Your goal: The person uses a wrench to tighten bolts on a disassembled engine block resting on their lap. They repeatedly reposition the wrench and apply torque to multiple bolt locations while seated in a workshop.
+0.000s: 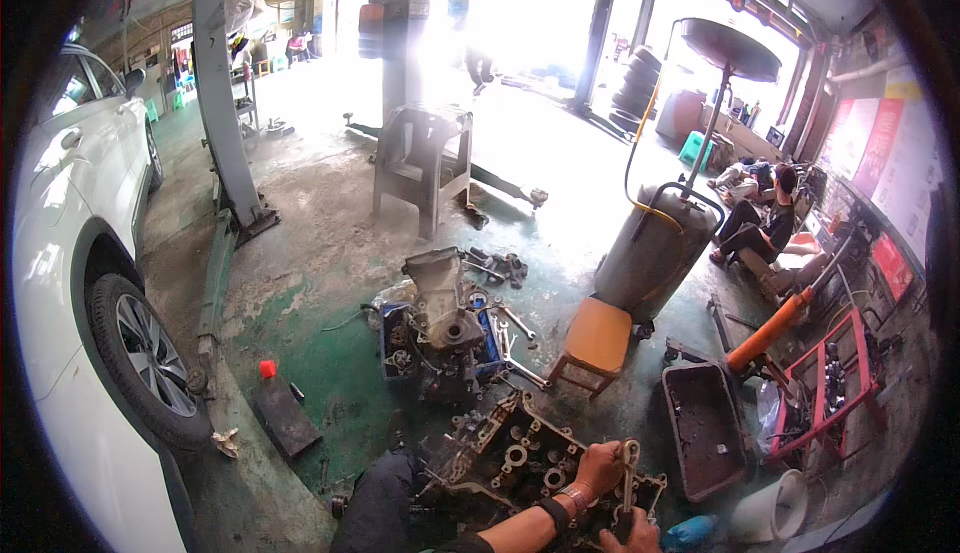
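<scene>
Head camera, looking down across a car repair workshop floor: at the bottom edge the person's left hand (598, 467) was closed around the upper part of a metal wrench (628, 483), which stood nearly upright, while the right hand (632, 536) was closed around its lower end (only partly in view at the frame's rim). Both hands were over the right side of a grimy engine cylinder head (505, 458) lying on the green-painted concrete floor (330, 373) just in front of the person. A dark wristband sat on the left wrist. Beyond the cylinder head stood another engine assembly (440, 328) with loose spanners (515, 325) beside it. An orange stool (597, 338) and a grey oil drainer tank (655, 248) stood to the right, with a black drip tray (703, 428) nearer. A white car (70, 283) filled the left side. Another person (760, 218) sat well apart at the far right.
</scene>
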Demonstrator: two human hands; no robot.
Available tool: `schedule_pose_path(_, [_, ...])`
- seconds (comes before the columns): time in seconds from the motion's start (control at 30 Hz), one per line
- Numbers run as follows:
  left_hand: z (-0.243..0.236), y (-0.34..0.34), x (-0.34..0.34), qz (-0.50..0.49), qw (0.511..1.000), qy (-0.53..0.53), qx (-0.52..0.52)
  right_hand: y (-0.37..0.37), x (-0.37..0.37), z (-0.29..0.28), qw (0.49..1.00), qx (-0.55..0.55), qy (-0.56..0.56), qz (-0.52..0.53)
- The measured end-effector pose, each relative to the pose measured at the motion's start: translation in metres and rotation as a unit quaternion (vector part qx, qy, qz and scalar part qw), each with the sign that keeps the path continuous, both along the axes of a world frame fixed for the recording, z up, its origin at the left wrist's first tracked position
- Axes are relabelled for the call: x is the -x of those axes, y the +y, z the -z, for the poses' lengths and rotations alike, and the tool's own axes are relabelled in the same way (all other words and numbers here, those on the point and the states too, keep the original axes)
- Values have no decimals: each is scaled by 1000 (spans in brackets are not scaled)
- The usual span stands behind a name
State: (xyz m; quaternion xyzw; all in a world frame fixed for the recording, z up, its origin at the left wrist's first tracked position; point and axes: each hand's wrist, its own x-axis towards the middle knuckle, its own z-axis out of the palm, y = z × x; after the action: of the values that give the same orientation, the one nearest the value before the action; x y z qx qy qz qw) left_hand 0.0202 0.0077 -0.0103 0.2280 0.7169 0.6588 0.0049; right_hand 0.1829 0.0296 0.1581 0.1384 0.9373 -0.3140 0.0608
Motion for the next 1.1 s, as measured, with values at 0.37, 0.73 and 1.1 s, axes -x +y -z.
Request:
schedule_pose_path(0.37, [-5, -6, 12, 120, 992, 20, 35, 149, 59, 77, 947, -315, 23, 55])
schedule_pose_path(0.73, [6, -5, 16, 120, 992, -31, -30, 90, -4, 15, 979, -69, 66, 182])
schedule_pose_path(1.1, [-15, -15, 5, 24, 998, 61, -3, 22, -17, -4, 993, 104, -49, 13])
